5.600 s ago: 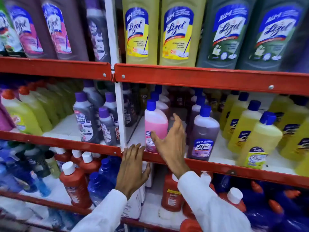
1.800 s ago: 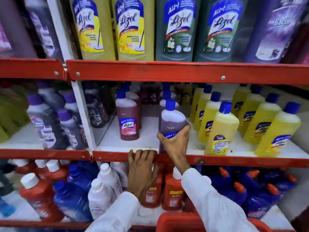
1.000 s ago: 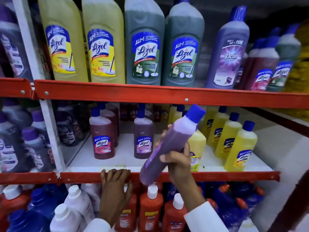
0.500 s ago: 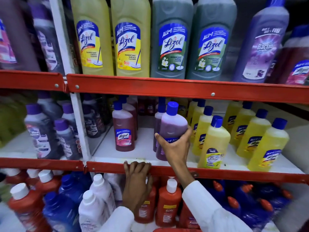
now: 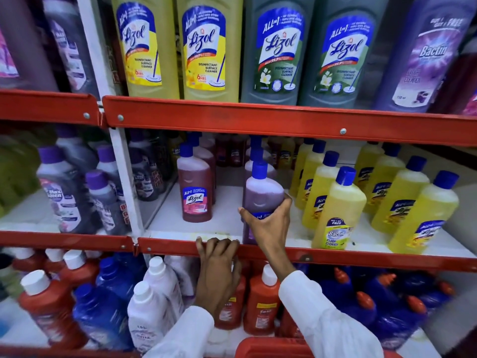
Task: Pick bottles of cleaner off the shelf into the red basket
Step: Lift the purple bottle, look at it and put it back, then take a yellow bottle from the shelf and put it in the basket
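A purple bottle of cleaner (image 5: pixel 260 195) with a blue cap stands upright at the front of the middle shelf. My right hand (image 5: pixel 268 224) is wrapped around its lower half, over the label. My left hand (image 5: pixel 219 267) has its fingers hooked over the red front lip of the middle shelf (image 5: pixel 335 257), left of the bottle. A dark red Lizol bottle (image 5: pixel 195 192) stands to the left on the same shelf. The rim of the red basket (image 5: pixel 268 348) shows at the bottom edge, under my right sleeve.
Yellow bottles (image 5: pixel 338 210) crowd the shelf just right of my right hand. Large Lizol bottles (image 5: pixel 209 47) fill the top shelf. Red, white and blue bottles (image 5: pixel 152 303) pack the bottom shelf. A white upright post (image 5: pixel 124 177) divides the shelving on the left.
One second ago my right hand held a purple bottle tilted out over the shelf edge. It now grips a purple bottle standing upright on the shelf. My left hand stays on the lip.
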The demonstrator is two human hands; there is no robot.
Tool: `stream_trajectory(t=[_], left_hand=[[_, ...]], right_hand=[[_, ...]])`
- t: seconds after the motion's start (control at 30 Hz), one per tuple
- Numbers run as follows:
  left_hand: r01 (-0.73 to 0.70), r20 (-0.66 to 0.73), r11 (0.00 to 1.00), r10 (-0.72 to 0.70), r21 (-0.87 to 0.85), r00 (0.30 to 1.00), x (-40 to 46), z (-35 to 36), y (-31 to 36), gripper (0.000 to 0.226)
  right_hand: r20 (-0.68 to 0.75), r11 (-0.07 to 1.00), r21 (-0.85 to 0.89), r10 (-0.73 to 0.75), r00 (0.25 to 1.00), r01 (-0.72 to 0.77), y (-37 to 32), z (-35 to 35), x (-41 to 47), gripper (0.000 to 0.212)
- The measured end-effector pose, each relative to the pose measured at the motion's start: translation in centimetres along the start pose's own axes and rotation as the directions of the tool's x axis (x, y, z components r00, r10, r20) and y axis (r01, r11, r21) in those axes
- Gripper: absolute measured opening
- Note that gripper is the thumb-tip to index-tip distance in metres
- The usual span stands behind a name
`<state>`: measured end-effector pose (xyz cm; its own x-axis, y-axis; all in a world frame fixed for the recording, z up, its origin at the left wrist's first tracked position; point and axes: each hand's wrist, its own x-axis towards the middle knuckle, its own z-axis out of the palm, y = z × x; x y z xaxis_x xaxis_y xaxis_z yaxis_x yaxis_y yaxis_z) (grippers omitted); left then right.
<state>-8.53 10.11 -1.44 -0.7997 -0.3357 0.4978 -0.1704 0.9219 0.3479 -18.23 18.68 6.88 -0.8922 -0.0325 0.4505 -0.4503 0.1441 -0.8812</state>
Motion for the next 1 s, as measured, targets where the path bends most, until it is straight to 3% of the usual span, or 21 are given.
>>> stream_trajectory(t=[0.23,0.3,0.43,0.57,0.67,0.73,0.87,1.0], left_hand=[[0.028,-0.023,0.998,-0.027,0.048,0.999,-0.6,-0.3,0.7,0.039],[0.05,-0.049,0.996,-0.047,0.076,0.998,-1.0,-0.3,1.3,0.043],[-0.101,-0.16,0.994,0.104,0.031,0.982,-1.4,0.5,4.9,0.031],[-0.232,-0.086,0.971,0.227,-0.054,0.97,0.1,2.0,9.9,0.033],[-0.252,0.053,0.968,0.252,0.001,0.966,1.2,3.4,12.6,0.048],[-0.246,0.121,0.968,0.24,0.041,0.963,1.4,4.0,13.3,0.052],[-0.205,0.134,0.978,0.2,0.024,0.971,1.4,4.4,13.5,0.054],[-0.176,0.109,0.981,0.185,-0.082,0.977,1.3,4.5,13.4,0.056]], right_hand=[[0.065,1.0,0.012,-0.008,0.998,0.007,0.3,-1.8,-0.5,0.103],[0.039,0.999,0.03,-0.027,0.999,0.026,0.5,-3.5,-1.1,0.095],[-0.251,0.989,0.073,-0.108,0.962,0.131,2.0,-8.1,-2.0,0.064],[-0.481,0.996,-0.016,-0.086,0.873,0.089,3.4,-11.3,-0.3,0.073],[-0.422,0.985,-0.165,-0.032,0.906,-0.042,4.0,-12.4,2.4,0.102],[-0.298,0.983,-0.172,0.011,0.954,-0.065,4.3,-12.8,4.2,0.108],[-0.109,0.996,-0.085,0.007,0.994,-0.016,4.9,-14.0,6.5,0.102],[-0.11,0.985,0.167,0.055,0.992,-0.037,4.4,-15.9,6.6,0.104]])
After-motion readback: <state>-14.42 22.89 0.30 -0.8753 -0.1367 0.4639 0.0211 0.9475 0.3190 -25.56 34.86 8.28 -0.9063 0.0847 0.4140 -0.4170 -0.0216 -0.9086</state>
